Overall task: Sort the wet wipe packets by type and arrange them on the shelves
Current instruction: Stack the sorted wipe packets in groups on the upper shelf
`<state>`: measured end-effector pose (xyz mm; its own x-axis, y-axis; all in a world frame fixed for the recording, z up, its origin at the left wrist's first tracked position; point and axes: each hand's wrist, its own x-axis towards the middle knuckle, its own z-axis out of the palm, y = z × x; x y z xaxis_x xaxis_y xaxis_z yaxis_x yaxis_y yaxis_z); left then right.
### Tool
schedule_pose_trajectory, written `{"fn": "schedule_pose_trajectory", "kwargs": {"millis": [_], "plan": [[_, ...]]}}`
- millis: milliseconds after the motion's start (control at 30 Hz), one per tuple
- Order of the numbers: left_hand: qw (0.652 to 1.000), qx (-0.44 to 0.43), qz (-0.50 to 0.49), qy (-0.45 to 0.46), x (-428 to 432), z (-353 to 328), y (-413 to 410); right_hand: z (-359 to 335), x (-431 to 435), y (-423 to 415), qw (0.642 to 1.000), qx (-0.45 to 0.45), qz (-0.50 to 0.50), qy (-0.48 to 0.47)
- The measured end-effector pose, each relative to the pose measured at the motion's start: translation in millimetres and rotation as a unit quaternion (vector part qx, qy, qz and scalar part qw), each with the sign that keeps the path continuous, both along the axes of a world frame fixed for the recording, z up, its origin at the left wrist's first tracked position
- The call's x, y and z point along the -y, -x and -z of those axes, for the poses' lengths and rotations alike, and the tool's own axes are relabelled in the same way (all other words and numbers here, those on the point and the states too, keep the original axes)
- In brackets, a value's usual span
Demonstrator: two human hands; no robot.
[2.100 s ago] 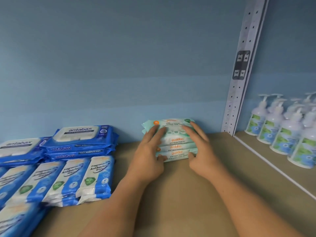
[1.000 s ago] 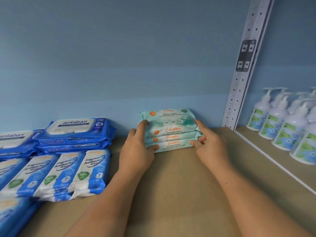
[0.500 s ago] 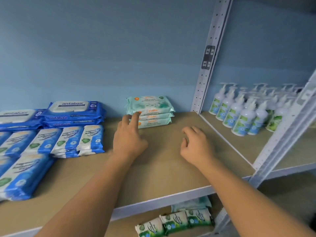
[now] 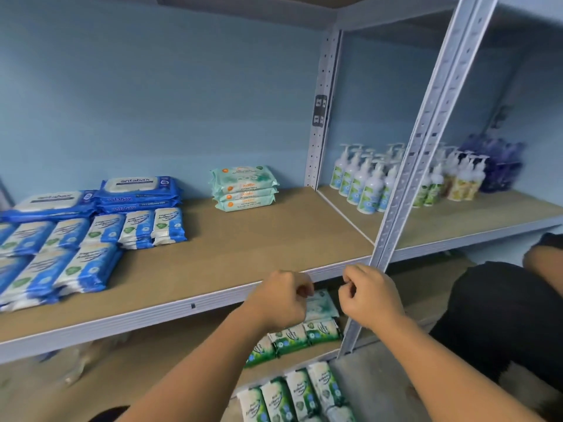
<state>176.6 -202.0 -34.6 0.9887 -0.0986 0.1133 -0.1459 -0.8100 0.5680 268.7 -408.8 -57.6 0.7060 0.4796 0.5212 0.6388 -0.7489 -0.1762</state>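
Note:
A stack of three teal wipe packets (image 4: 243, 188) lies at the back of the middle shelf (image 4: 259, 239), with no hand on it. My left hand (image 4: 280, 300) and my right hand (image 4: 371, 296) hover at the shelf's front edge, fingers loosely curled and holding nothing. Behind them, on the lower shelf, lies one teal packet (image 4: 321, 304) beside a row of green packets (image 4: 292, 336). More green packets (image 4: 292, 394) lie lower down. Blue antabax packs (image 4: 138, 190) and blue-and-white packets (image 4: 137, 226) fill the shelf's left side.
A grey perforated upright post (image 4: 420, 132) rises just right of my right hand. White pump bottles (image 4: 362, 184) and purple bottles (image 4: 496, 166) stand on the right-hand shelf. My knee in black cloth (image 4: 499, 315) is at the lower right.
Both hands let go of the teal stack and drew back to the shelf's front edge, their fingers curling. The view pulled away and downward, so the lower shelf and its packets show.

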Motion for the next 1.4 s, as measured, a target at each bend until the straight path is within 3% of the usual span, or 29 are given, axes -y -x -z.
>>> {"fn": "schedule_pose_trajectory", "kwargs": {"millis": [67,167,467,633,833,1033,1200,1400], "plan": [[0.994,-0.103,-0.023,-0.019,0.2,23.9,2.9,16.3,9.6,4.5,0.997,-0.065,0.006,0.029],[0.979,-0.182,-0.07,-0.052,-13.3,52.0,2.7,41.9,15.2,1.6,0.975,-0.191,0.024,0.112],[0.954,-0.25,-0.158,-0.046,-41.7,130.2,-41.1,105.3,-11.9,-31.8,0.932,-0.357,0.014,0.066],[0.952,-0.231,-0.192,0.062,-48.8,182.0,-84.8,167.4,-42.3,-76.8,0.863,-0.5,0.073,0.003],[0.937,-0.196,-0.263,0.124,-55.1,262.7,-127.7,255.7,-62.0,-156.9,0.816,-0.535,0.197,-0.093],[0.915,-0.238,-0.291,0.146,-43.1,312.6,-174.8,310.1,-72.3,-206.8,0.827,-0.483,0.225,-0.182],[0.91,-0.233,-0.304,0.16,-18.5,332.1,-214.0,326.2,-66.0,-222.3,0.841,-0.458,0.237,-0.162],[0.905,-0.223,-0.326,0.155,-16.6,347.2,-233.1,332.1,-63.7,-221.0,0.81,-0.508,0.221,-0.191]]}}
